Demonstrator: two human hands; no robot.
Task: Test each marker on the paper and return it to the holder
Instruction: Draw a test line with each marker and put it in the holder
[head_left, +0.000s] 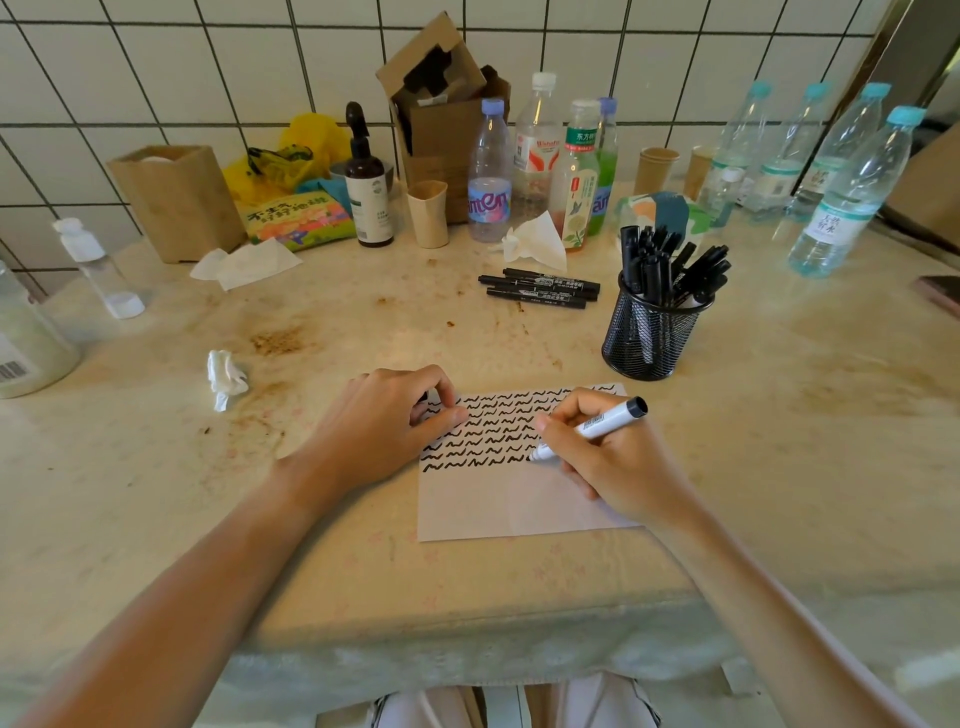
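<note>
Right hand: the right hand (618, 457) gripped a white-barrelled marker (592, 428) in a writing hold, fingers curled round the barrel, and rested on the right part of the paper.
Marker: its black tip touched the paper at the end of the lowest row of squiggles; the barrel slanted up and to the right, with a barcode label showing and a dark end pointing away from the person.
Left hand: the left hand (384, 421) lay on the upper left corner of the paper, fingers curled; a small dark object showed between thumb and fingers, apparently the cap, though it was mostly hidden.
Paper: the white sheet of paper (498, 504) lay flat on the table (779, 467) in front of the person; rows of black wavy marks filled its upper half, the lower half was blank.
Holder: a black mesh holder (649, 338) stood beyond the paper to the right, well apart from both hands, filled with black markers standing upright or leaning.
Loose markers: three black markers (540, 288) lay side by side on the table just left of the holder.
Tissue: a crumpled tissue (226, 376) sat on the table left of the left hand.
Background: plastic bottles (540, 156), paper cups, a dark pump bottle (366, 192) and a cardboard box (441, 114) stood along the tiled wall.
</note>
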